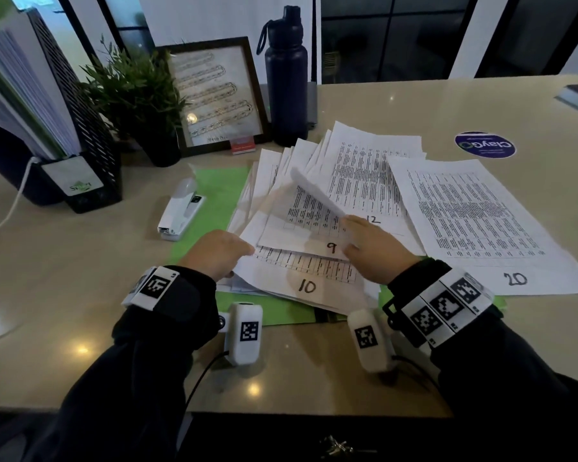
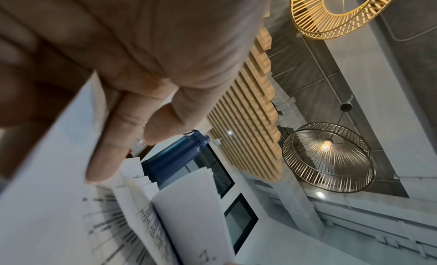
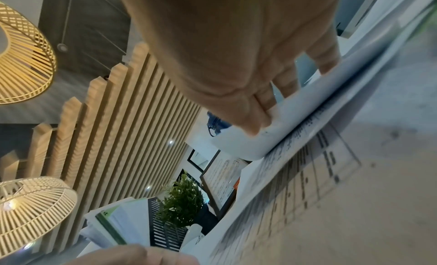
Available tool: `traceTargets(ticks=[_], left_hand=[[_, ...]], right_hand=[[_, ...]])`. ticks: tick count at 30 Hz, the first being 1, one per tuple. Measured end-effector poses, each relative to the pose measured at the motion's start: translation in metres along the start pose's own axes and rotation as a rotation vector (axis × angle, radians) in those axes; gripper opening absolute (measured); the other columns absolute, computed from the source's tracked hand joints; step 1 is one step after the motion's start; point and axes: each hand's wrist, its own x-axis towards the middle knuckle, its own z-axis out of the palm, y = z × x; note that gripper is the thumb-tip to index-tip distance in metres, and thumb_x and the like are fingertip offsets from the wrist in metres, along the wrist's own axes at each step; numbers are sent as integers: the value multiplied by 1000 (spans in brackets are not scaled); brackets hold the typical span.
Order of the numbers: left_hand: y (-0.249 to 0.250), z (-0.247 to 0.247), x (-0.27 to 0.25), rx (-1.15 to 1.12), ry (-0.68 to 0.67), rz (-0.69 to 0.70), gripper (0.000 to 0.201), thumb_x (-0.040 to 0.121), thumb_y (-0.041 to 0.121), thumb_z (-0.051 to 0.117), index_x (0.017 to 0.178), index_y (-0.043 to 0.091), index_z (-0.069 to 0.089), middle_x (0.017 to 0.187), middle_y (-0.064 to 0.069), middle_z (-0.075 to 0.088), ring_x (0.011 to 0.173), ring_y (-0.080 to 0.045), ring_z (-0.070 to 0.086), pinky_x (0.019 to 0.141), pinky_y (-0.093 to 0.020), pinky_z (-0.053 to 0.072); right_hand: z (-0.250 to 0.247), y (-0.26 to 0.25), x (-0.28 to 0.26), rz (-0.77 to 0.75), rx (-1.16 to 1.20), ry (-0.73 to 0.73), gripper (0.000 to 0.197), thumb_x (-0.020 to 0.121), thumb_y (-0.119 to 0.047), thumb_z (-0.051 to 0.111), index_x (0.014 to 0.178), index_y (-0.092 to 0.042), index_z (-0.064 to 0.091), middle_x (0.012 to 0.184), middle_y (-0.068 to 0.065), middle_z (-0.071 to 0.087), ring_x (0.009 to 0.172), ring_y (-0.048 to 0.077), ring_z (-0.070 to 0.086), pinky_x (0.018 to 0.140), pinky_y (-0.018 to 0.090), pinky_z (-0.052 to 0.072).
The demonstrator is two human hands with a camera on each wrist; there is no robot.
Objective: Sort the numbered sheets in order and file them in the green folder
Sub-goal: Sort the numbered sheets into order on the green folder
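Hands (image 1: 374, 251) on sheets "9" (image 1: 331, 247), "10" (image 1: 307, 286)

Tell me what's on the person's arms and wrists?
Both arms wear dark long sleeves. The left hand and right hand are bare. Each wrist has a band of white blocks printed with black square codes, plus a small white camera box with its own code and a thin black cable.

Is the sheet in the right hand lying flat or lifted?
Lifted: the right hand holds the sheet curled up off sheet 9.
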Motion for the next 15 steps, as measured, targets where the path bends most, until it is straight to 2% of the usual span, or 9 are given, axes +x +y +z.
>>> traceTargets(ticks=[2,3,6,8,9,11,13,15], left_hand=[[0,0,1,29,-11,6,28,92,17,53,109,-2,65,105,-10,57,83,-30,59,84,-36,48],[0,0,2,32,-11,7,28,91,18,54,108,-2,65,104,-11,57,83,-31,59,83,-34,48],[-4,0,3,-11,0,-13,29,88,24,57,107,5,67,106,-7,61,83,-26,60,85,-35,47],[-5,0,4,-14,-6,-10,30,87,27,58,109,8,66,112,-6,62,84,-22,61,81,-33,46],[-4,0,4,-17,-7,-3,31,87,27,58,110,8,66,113,-6,62,86,-21,60,77,-30,45],[-3,1,4,-24,-15,11,31,88,26,58,111,7,65,115,-7,62,89,-20,59,67,-25,43],[-1,2,4,-40,-22,24,30,89,25,57,110,6,65,116,-6,61,92,-20,57,61,-20,40],[-2,1,4,-62,-18,31,30,89,25,57,111,7,65,121,-6,59,96,-19,55,60,-18,39]], right_hand=[[-3,2,-1,21,101,91,45,97,-12,34,142,-8,33,140,11,39,106,25,51,82,27,40],[-4,3,-2,30,166,134,44,98,-11,35,141,-9,35,137,11,41,100,24,53,78,27,39],[-6,8,-2,61,339,253,42,97,-9,38,139,-9,40,136,11,43,96,22,55,77,28,42],[-5,11,-2,63,338,281,44,95,-12,44,139,-11,40,137,8,43,97,19,53,77,25,41],[-6,11,-2,45,309,260,46,94,-15,48,139,-12,41,137,6,43,98,18,53,77,22,41],[-7,7,-1,3,192,120,51,89,-21,56,138,-11,42,136,5,42,101,17,52,76,17,43],[-6,2,5,-26,-12,-46,58,84,-27,62,136,-9,42,137,7,39,109,18,49,87,24,47],[-3,-3,12,-13,-169,-104,60,82,-31,63,134,-10,42,139,9,37,117,23,46,95,32,45]])
